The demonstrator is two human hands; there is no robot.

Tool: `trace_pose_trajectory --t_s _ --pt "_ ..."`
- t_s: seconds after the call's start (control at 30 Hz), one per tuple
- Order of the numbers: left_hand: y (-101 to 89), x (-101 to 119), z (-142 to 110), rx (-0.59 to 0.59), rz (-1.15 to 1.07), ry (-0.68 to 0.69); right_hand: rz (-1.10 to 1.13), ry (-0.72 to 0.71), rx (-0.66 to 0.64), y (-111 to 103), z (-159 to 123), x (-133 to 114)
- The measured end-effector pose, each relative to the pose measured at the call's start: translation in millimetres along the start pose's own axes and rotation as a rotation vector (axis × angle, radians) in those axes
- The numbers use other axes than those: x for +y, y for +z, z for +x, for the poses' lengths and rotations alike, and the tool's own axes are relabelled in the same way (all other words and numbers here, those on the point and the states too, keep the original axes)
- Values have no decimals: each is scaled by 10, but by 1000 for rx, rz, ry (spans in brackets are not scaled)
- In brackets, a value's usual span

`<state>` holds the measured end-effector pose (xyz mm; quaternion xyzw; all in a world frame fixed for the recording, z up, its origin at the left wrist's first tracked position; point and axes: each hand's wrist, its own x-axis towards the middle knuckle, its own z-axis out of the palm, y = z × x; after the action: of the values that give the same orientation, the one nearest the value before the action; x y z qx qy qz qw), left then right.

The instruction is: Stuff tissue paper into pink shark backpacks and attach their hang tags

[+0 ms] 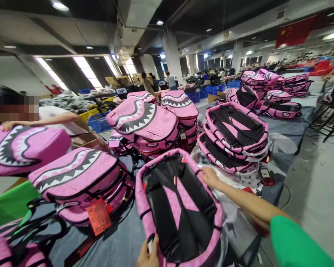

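A pink and black backpack [180, 207] lies in front of me with its black strap side up and its pink edge around it. My right hand [210, 178] is closed on the far right edge of this backpack, fingers partly hidden behind it. At the near left edge, my left hand [148, 253] pinches the pink rim, cut off by the bottom of the view. Left of it stands a pink backpack with a shark-mouth print [83, 178], a red tag [98, 217] hanging from its side. Beyond my right hand, a stack of similar backpacks [236, 129] shows its strap side.
Further shark-mouth backpacks [144, 118] are piled behind on the grey-covered table [122, 237]. Clear plastic [233, 222] and a tag [265, 176] lie to the right. At far left, a co-worker's hand [9, 125] rests on another backpack [30, 148].
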<state>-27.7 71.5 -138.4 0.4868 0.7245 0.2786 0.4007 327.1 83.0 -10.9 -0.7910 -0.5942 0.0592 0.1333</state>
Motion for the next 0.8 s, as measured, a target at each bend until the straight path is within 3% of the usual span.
trace_pose_trajectory --t_s 0.1,0.2,0.27,0.33,0.4,0.43,0.5,0.6,0.7,0.8 --pt "518 1067 -372 -25 -237 265 -59 -28 166 -1110 150 585" --pt "1155 2364 -597 -115 -481 461 -199 -26 327 -2377 479 1095" --pt "1622 3186 -658 -174 -538 500 -334 120 359 -3061 760 1330" --pt "2075 3798 -709 -282 -556 526 -372 211 359 -3409 1012 1486" --pt "2433 4068 -800 -481 -532 555 -362 250 312 -3343 1170 1602" --pt "2552 4057 -859 -593 -508 570 -347 253 264 -3173 1205 1660" --pt "2637 3776 -956 -794 -443 591 -309 244 144 -2678 1200 1794" --pt "2401 3012 -875 -924 -346 570 -302 256 64 -1967 1082 2084" --pt "1925 2266 -478 -837 -281 425 -302 281 71 -1647 951 2453" --pt "1426 1615 -55 -626 -284 235 -240 145 201 -1540 911 2724"
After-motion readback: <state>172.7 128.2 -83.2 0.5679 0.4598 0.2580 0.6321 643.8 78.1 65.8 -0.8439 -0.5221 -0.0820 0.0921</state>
